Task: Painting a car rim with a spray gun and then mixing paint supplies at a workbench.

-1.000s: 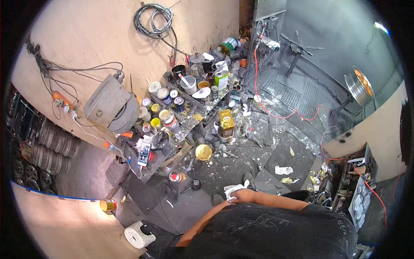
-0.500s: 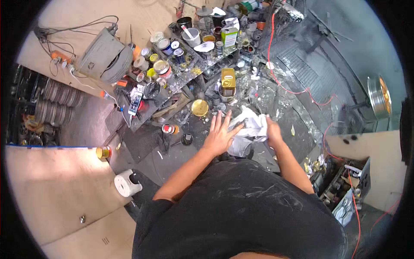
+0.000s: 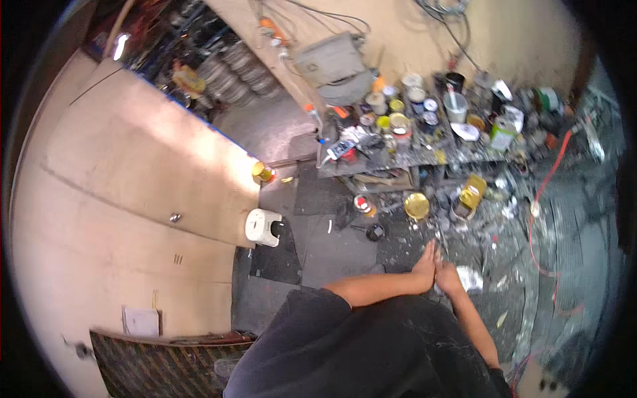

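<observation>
My hands are close together, low over the dark, paint-spattered floor. My left hand (image 3: pixel 426 270) is held edge-on with its fingers stretched out. Against its right side my right hand (image 3: pixel 448 276) is curled. A thin, blurred shape shows near its fingertips, too unclear to name. White crumpled sheet material (image 3: pixel 471 279) lies just beyond my right hand, partly covered by it. Ahead of the hands are a round gold lid (image 3: pixel 417 205) and a gold rectangular can (image 3: pixel 472 192), which leans tilted in a round container (image 3: pixel 462 212).
A low bench (image 3: pixel 431 159) with several paint cans and tubs stands ahead. To the left are a small white stool (image 3: pixel 264 227), a yellow can (image 3: pixel 263 172) and a light wooden panel (image 3: pixel 133 179). A red hose (image 3: pixel 545 174) runs along the right side.
My view has swung left. My hands, spread on the white sheet before, have come together, and the sheet now lies at the right hand's side. The gold can now leans over.
</observation>
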`<state>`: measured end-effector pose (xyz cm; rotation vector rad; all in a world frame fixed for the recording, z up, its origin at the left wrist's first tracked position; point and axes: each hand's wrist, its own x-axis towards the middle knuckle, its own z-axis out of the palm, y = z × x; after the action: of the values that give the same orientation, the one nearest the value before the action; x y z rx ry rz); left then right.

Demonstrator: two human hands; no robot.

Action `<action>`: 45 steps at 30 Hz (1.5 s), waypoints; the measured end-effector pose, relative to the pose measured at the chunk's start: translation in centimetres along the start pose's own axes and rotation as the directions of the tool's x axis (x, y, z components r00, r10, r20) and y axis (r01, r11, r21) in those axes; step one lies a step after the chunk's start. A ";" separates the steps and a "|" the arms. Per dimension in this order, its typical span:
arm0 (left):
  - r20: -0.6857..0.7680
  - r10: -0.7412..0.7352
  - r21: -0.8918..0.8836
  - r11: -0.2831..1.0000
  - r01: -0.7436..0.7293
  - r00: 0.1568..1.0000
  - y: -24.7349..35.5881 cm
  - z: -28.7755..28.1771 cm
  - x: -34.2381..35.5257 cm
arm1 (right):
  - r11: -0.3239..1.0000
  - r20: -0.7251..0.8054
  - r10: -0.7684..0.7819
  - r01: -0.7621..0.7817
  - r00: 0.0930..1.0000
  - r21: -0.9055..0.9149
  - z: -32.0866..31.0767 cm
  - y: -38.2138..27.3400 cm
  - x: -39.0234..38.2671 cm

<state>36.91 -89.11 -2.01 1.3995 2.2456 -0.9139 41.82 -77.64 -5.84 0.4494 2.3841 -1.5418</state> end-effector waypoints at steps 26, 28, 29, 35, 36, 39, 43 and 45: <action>0.129 0.066 -0.482 0.876 0.004 0.989 0.6 -0.3 -0.3 | 0.965 0.149 -0.093 0.052 0.985 0.258 -3.4 -0.6 -5.0; 0.130 0.058 -0.472 0.882 0.010 0.990 0.6 -1.1 -0.4 | 0.792 0.190 -0.040 -0.084 0.981 0.605 -3.8 0.3 -5.3; 0.139 0.045 -0.429 0.903 0.019 0.989 0.7 -1.3 -0.4 | 0.819 0.036 0.033 -0.048 0.999 0.572 -3.8 0.8 -5.3; 0.164 0.060 -0.401 0.916 0.011 0.985 3.3 0.8 1.4 | 0.952 0.093 -0.116 0.137 0.989 -0.272 -3.3 2.3 -6.1; 0.236 0.140 -0.405 0.914 -0.034 0.961 3.5 1.3 1.8 | 0.945 0.099 -0.116 0.140 0.988 -0.296 -3.5 1.9 -6.2; 0.201 0.322 -0.702 0.706 -0.094 0.925 3.3 2.8 2.3 | 0.598 0.139 -0.022 -0.099 0.990 0.796 -4.5 0.6 -6.6; 0.149 0.531 -0.868 -0.334 0.367 0.834 3.0 3.1 2.1 | 0.389 -0.255 -0.033 0.247 0.966 0.887 -5.6 1.7 -5.8; -0.032 0.525 -0.607 -0.686 0.401 0.851 3.6 2.6 2.0 | 0.774 -0.408 0.030 0.236 0.913 0.587 -5.4 3.8 -4.4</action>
<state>39.08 -88.38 -6.33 -0.0139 0.9688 1.1339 47.11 -71.69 -5.17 0.8464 2.1040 -2.5204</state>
